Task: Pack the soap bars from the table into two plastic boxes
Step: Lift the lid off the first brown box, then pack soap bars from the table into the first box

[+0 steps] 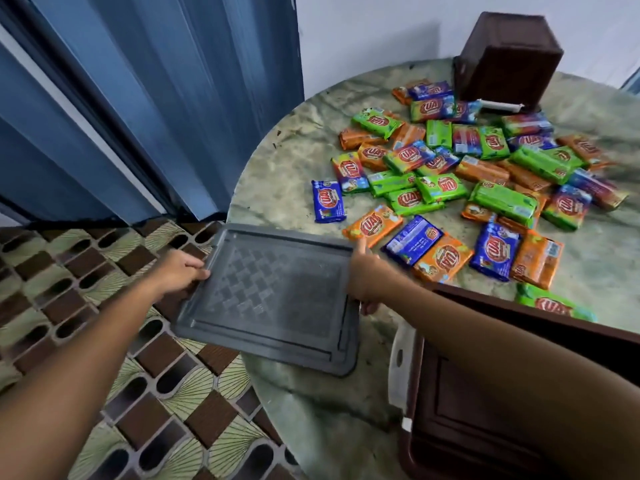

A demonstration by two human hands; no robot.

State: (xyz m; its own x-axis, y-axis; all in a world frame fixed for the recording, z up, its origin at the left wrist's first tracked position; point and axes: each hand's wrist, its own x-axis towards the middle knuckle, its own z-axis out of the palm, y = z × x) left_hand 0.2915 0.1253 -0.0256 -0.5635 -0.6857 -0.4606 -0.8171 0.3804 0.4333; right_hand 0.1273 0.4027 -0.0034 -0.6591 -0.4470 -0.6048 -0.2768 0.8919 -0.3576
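Hands (pixel 180 271) (pixel 363 275) grip the grey lid (pixel 273 299) by its two short edges, half off the table rim (pixel 242 188).
Keeping it level and setting it on bare tabletop left of the soap bars (pixel 450 178) seems best; the near brown box (pixel 485 393) sits right of the pile's near end, the far one (pixel 505 60) beyond.

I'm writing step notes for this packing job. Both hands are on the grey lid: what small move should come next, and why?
Probably set the lid down flat on the table, clear of the soaps. The left hand and right hand both grip its edges, it hangs partly past the table's rim, and no soap can be picked up until a hand is free.
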